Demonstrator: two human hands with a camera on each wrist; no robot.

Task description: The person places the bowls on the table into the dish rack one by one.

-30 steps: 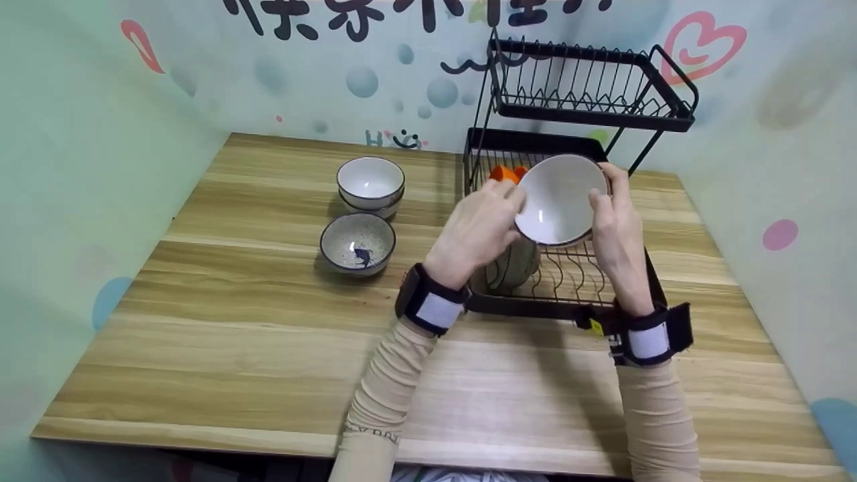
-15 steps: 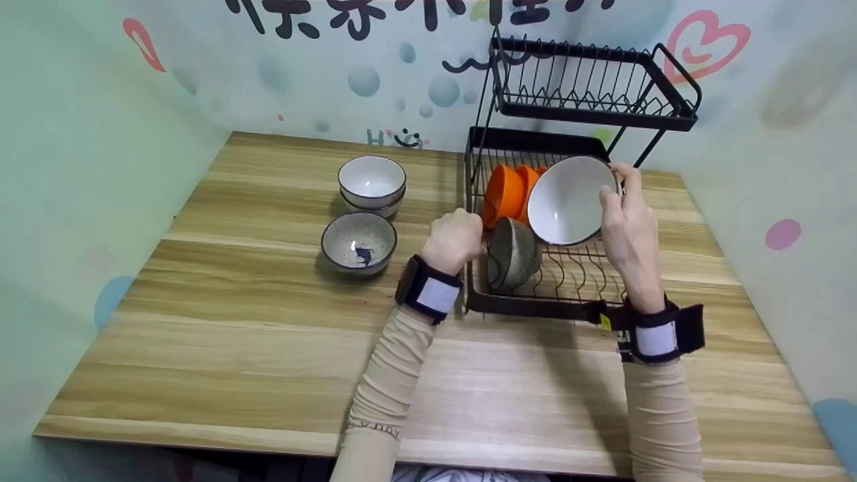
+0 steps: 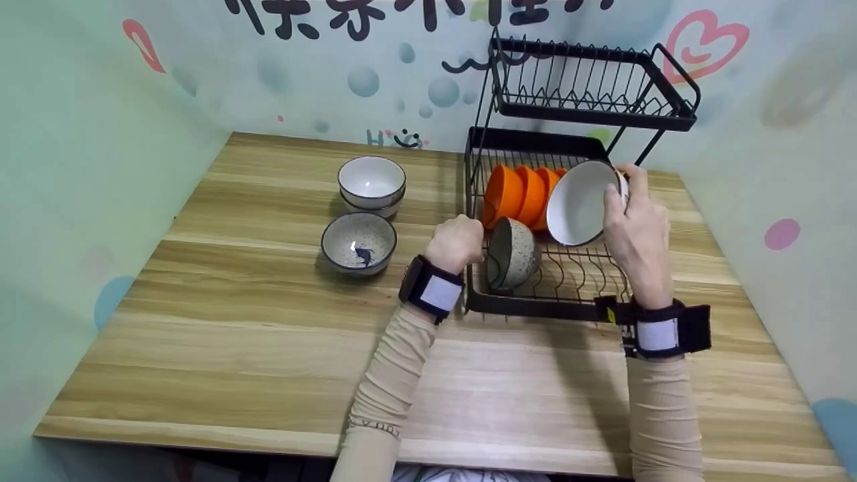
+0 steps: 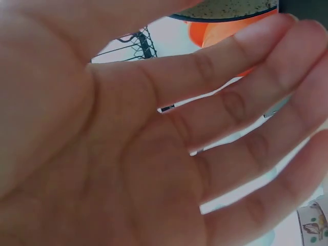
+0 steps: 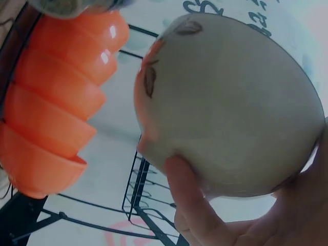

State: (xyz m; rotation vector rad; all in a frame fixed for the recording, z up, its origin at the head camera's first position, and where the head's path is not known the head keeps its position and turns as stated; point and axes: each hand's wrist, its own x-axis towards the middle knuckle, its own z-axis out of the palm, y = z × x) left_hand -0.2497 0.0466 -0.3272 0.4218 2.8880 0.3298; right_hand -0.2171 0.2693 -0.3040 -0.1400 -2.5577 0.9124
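My right hand (image 3: 636,241) grips a white bowl (image 3: 581,204) by its right rim, tilted on edge over the rack's lower tier. In the right wrist view the bowl (image 5: 230,102) shows leaf marks on its outside, with a finger against it. My left hand (image 3: 455,244) is beside the rack's left edge and holds nothing; its fingers, slightly bent and apart, fill the left wrist view. Several orange bowls (image 3: 505,194) stand on edge in a row, left of the white bowl. In front of them a speckled grey bowl (image 3: 519,254) also stands on edge.
The black dish rack (image 3: 529,306) has a raised upper tier (image 3: 596,119) behind and above the bowls. Left of it on the wooden table (image 3: 234,321) sit two stacked white bowls (image 3: 371,181) and a speckled bowl (image 3: 358,241) with a dark figure inside.
My left hand has let go of the white bowl and drawn back left. My right hand has moved the bowl right and turned it more on edge, uncovering the orange bowls.
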